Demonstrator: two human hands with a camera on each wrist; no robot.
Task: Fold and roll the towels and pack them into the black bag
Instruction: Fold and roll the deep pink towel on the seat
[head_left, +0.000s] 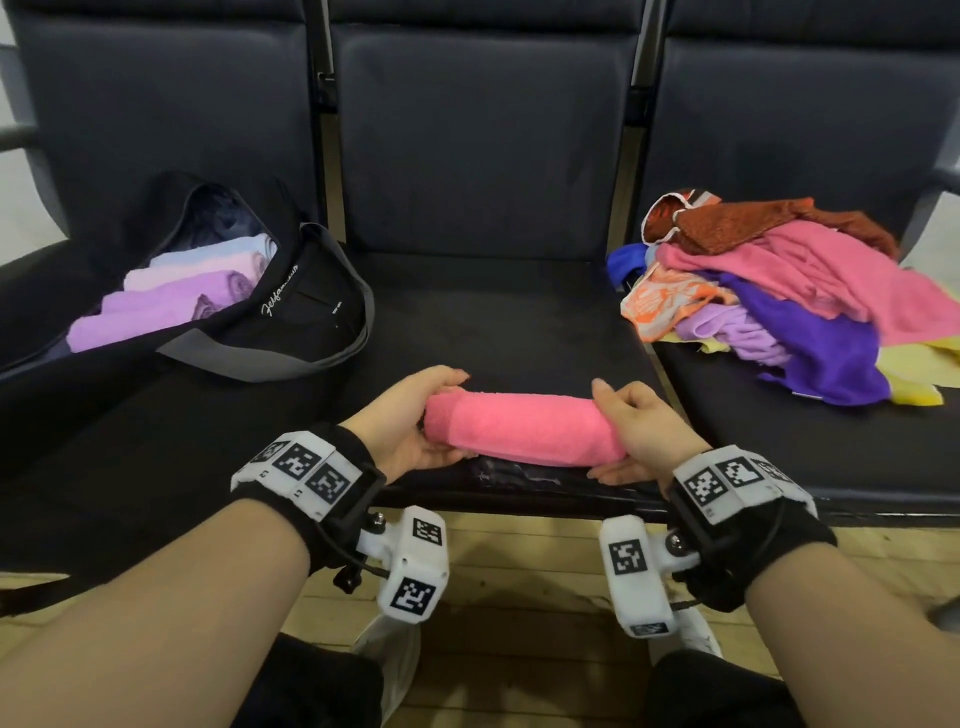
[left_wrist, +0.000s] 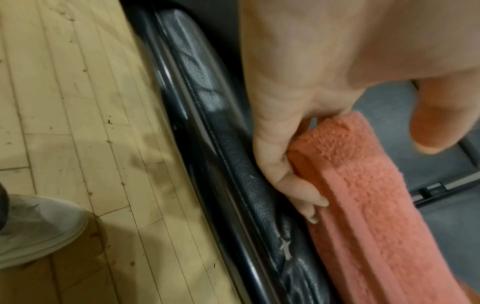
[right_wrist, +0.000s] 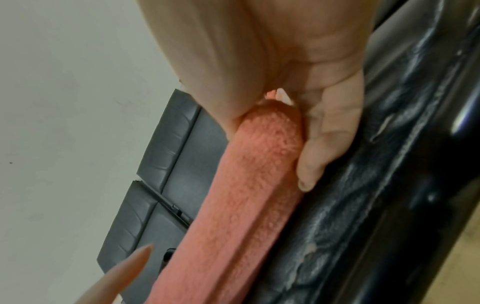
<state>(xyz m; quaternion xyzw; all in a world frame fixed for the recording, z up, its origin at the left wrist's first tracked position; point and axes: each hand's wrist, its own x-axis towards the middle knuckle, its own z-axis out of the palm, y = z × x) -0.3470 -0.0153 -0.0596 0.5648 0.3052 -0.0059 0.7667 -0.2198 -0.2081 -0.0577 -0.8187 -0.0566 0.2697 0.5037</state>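
While the pink roll lies crosswise on the seat edge, left hand and right hand each curl round 1 end, bag off left, nearer the left hand.

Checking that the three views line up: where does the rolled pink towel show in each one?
Head: pink towel low centre, on the seat's front edge, between the left hand and right hand.
Left wrist: lower right, running from the fingers.
Right wrist: centre, running diagonally down-left.
Shared landmark: the seat's worn front edge.
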